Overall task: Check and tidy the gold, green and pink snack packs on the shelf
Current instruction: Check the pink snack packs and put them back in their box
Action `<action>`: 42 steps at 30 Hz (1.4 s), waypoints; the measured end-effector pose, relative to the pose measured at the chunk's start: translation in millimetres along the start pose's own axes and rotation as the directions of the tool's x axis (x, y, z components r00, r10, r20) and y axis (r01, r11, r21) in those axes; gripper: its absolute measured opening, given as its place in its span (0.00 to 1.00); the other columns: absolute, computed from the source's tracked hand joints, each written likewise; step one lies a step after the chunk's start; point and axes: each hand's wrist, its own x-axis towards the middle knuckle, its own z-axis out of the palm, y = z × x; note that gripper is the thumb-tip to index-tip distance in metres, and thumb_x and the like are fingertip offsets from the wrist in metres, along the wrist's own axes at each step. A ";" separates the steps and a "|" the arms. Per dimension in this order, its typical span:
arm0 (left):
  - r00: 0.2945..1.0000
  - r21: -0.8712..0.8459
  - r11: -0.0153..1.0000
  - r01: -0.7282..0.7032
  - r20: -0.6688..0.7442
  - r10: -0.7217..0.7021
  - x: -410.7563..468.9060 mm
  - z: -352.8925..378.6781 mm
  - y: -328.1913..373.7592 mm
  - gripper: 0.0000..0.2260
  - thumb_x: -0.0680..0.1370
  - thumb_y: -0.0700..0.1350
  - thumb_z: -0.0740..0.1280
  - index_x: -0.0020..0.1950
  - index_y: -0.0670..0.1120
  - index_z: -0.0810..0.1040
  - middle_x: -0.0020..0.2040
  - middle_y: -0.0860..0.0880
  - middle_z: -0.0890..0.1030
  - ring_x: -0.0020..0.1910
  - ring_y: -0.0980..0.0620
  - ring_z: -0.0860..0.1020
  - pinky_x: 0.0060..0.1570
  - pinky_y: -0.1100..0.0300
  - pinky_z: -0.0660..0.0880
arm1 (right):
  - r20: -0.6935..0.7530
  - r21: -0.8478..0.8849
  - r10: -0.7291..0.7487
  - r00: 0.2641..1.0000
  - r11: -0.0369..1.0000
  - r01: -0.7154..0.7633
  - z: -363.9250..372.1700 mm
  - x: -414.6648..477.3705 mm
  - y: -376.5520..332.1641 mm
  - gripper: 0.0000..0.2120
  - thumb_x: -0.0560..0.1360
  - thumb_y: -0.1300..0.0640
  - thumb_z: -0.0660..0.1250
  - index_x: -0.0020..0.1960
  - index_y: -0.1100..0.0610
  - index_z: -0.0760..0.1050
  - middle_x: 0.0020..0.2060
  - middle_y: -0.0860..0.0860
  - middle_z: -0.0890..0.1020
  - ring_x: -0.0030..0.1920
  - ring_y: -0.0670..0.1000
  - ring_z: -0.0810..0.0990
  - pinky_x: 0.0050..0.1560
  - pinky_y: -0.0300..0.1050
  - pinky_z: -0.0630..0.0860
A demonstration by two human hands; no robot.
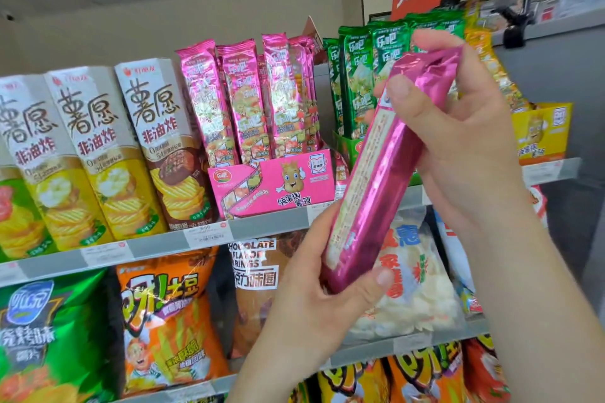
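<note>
I hold one long pink snack pack (379, 173) tilted in front of the shelf, its printed back facing me. My left hand (314, 291) grips its lower end and my right hand (458, 127) grips its upper end. Several more pink packs (248, 98) stand upright in a pink display box (278, 186) on the top shelf. To their right stand green packs (357, 75) in a green box, partly hidden by the held pack. Gold packs (491, 75) stand in a yellow box (543, 131) at the far right, behind my right hand.
Tall chip cartons (98, 147) fill the top shelf to the left. The shelf edge (157, 245) carries price tags. Below hang orange, green and brown snack bags (170, 321), and a white bag (415, 275) sits behind the held pack. A grey panel (556, 69) bounds the right side.
</note>
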 end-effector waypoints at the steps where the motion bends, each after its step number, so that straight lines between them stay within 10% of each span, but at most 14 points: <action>1: 1.000 0.049 0.999 -0.010 -0.029 0.011 0.8 1.9 -0.5 0.24 0.73 0.50 0.74 0.67 0.59 0.72 0.53 0.56 0.83 0.49 0.59 0.81 0.45 0.69 0.75 | -0.013 -0.046 -0.040 0.999 0.998 0.039 0.3 0.7 0.7 0.16 0.72 0.57 0.73 0.56 0.52 0.72 0.38 0.43 0.79 0.36 0.44 0.79 0.42 0.45 0.77; 5: 0.997 0.110 0.994 0.009 -0.071 -0.001 1.2 3.8 -3.0 0.16 0.73 0.58 0.70 0.60 0.62 0.76 0.46 0.51 0.83 0.41 0.43 0.79 0.39 0.56 0.78 | -0.021 -0.171 -0.067 0.998 0.983 0.062 -8.8 4.5 2.9 0.08 0.75 0.45 0.66 0.50 0.48 0.75 0.36 0.42 0.75 0.33 0.41 0.73 0.35 0.39 0.72; 9: 0.998 -0.023 0.998 0.051 -0.020 -0.052 1.5 5.2 -5.7 0.13 0.74 0.59 0.67 0.57 0.59 0.78 0.41 0.47 0.80 0.33 0.52 0.73 0.33 0.62 0.72 | 0.164 -0.064 0.207 0.965 0.978 -0.199 -35.6 8.9 3.8 0.11 0.78 0.43 0.62 0.54 0.45 0.78 0.41 0.47 0.81 0.37 0.47 0.81 0.37 0.46 0.78; 12: 0.998 0.018 0.998 0.063 0.001 -0.063 5.8 7.5 -4.8 0.13 0.75 0.61 0.64 0.57 0.59 0.77 0.40 0.43 0.77 0.32 0.52 0.71 0.33 0.62 0.70 | 0.352 -0.117 0.325 0.878 0.946 -0.303 -53.1 7.7 1.4 0.29 0.71 0.50 0.72 0.70 0.44 0.67 0.48 0.53 0.84 0.41 0.56 0.84 0.40 0.53 0.81; 18: 0.998 0.300 0.954 -0.019 0.059 0.001 22.0 10.2 3.0 0.17 0.76 0.67 0.60 0.61 0.62 0.73 0.41 0.48 0.80 0.35 0.51 0.75 0.35 0.57 0.73 | 0.213 -0.047 0.181 0.960 0.984 -0.174 -62.8 8.0 -1.6 0.24 0.70 0.56 0.72 0.64 0.45 0.71 0.41 0.51 0.85 0.37 0.51 0.85 0.37 0.48 0.82; 26: 0.999 0.266 0.963 -0.037 -0.006 0.040 42.0 20.6 2.2 0.15 0.76 0.67 0.59 0.44 0.57 0.75 0.33 0.58 0.69 0.32 0.58 0.66 0.35 0.58 0.62 | 0.066 -0.159 0.015 0.998 0.987 -0.004 -57.5 18.9 -8.0 0.14 0.74 0.57 0.72 0.56 0.48 0.72 0.37 0.49 0.86 0.34 0.46 0.84 0.29 0.40 0.79; 30: 0.998 0.358 0.932 -0.061 0.007 0.062 50.8 16.9 8.4 0.17 0.78 0.65 0.58 0.55 0.57 0.79 0.37 0.60 0.75 0.36 0.58 0.71 0.38 0.57 0.67 | 0.051 -0.236 -0.072 0.996 0.968 0.083 -63.8 27.2 -6.7 0.11 0.76 0.58 0.71 0.51 0.45 0.72 0.39 0.50 0.86 0.35 0.46 0.84 0.29 0.39 0.79; 33: 0.958 0.639 0.755 -0.150 -0.095 0.271 61.9 0.1 19.7 0.12 0.78 0.56 0.62 0.58 0.59 0.81 0.49 0.61 0.82 0.50 0.61 0.78 0.49 0.64 0.73 | 0.031 -0.220 -0.151 0.988 0.963 0.154 -74.4 38.1 -6.2 0.13 0.75 0.58 0.70 0.49 0.42 0.71 0.39 0.48 0.85 0.35 0.45 0.82 0.32 0.41 0.80; 36: 0.895 0.941 0.268 -0.204 0.069 0.440 80.7 -16.4 34.7 0.14 0.73 0.41 0.68 0.57 0.47 0.83 0.53 0.51 0.83 0.50 0.51 0.76 0.52 0.60 0.71 | 0.029 -0.181 -0.190 0.981 0.965 0.192 -85.2 49.1 -3.4 0.15 0.75 0.59 0.68 0.51 0.40 0.70 0.39 0.46 0.83 0.37 0.47 0.79 0.36 0.43 0.79; 39: 0.914 0.952 -0.165 -0.256 0.294 0.279 97.9 -21.0 37.4 0.16 0.72 0.40 0.66 0.59 0.43 0.82 0.57 0.46 0.82 0.51 0.42 0.76 0.50 0.50 0.74 | 0.060 -0.141 -0.197 0.979 0.969 0.203 -89.6 54.5 2.1 0.14 0.75 0.60 0.67 0.53 0.45 0.68 0.40 0.46 0.81 0.39 0.50 0.77 0.40 0.46 0.78; 42: 0.919 0.916 -0.307 -0.258 0.331 0.213 107.4 -19.7 30.8 0.09 0.73 0.44 0.68 0.51 0.45 0.84 0.52 0.47 0.82 0.49 0.42 0.77 0.45 0.49 0.75 | 0.052 -0.077 -0.231 0.972 0.969 0.234 -93.8 57.3 9.2 0.14 0.76 0.63 0.65 0.55 0.47 0.66 0.41 0.48 0.79 0.41 0.52 0.76 0.41 0.49 0.76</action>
